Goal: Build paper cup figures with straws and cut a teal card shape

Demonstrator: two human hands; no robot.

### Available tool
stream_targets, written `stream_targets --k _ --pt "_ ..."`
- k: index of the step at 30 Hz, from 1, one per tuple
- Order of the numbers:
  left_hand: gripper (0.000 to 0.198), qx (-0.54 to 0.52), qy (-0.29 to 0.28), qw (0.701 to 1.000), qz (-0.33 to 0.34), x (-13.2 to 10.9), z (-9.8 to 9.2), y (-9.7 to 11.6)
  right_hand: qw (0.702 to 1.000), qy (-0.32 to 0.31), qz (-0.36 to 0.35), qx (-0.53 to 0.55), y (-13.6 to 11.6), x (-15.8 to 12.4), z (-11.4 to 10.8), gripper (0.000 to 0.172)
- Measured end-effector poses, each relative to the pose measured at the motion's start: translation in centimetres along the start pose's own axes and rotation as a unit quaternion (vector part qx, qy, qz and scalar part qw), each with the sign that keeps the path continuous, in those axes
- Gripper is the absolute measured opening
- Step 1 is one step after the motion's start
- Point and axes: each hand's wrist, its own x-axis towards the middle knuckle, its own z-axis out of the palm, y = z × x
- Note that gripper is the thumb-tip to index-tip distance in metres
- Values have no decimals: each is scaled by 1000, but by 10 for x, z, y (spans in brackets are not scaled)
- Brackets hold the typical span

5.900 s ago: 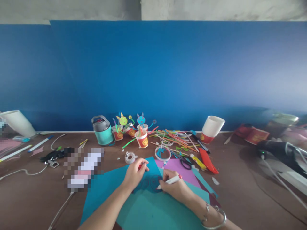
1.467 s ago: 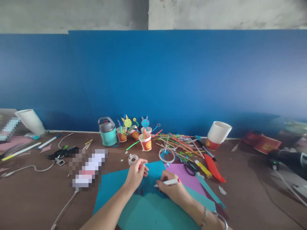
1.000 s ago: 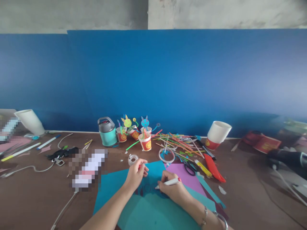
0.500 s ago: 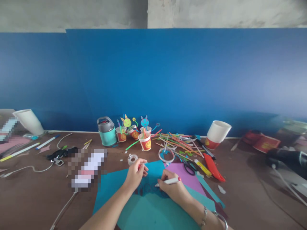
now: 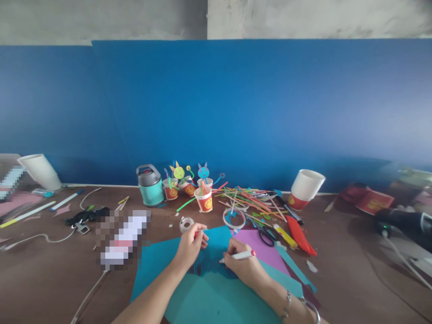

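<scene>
My right hand [image 5: 245, 265] grips a white marker with a red end [image 5: 245, 255], its tip down on a blue-green sheet of paper [image 5: 219, 297]. Dark drawn outlines [image 5: 205, 265] run across the sheet between my two hands. My left hand [image 5: 191, 245] is curled over the sheet's upper part, its fingers closed round a small red marker cap [image 5: 196, 234], mostly hidden by the fingers. Just beyond that hand lies a roll of clear tape [image 5: 186, 223]. A purple sheet [image 5: 261, 245] shows from under the blue-green one, to the right.
Paper cups with straw-and-paper figures [image 5: 204, 200] stand ahead, beside a teal flask [image 5: 150, 186]. Loose straws [image 5: 249, 200], a larger tape roll [image 5: 234, 218], scissors [image 5: 266, 236], a yellow tube-like item [image 5: 285, 236] and stacked cups [image 5: 305, 189] lie rightward. A phone-like blurred item [image 5: 126, 236] lies left.
The marker has shifted very slightly to the right with my right hand. My left hand stays where it was.
</scene>
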Motion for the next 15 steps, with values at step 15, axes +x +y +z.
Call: stream_targets --k 15 --pt "29 1 -1 1000 -1 0 0 0 999 -27 14 25 -5 0 -1 16"
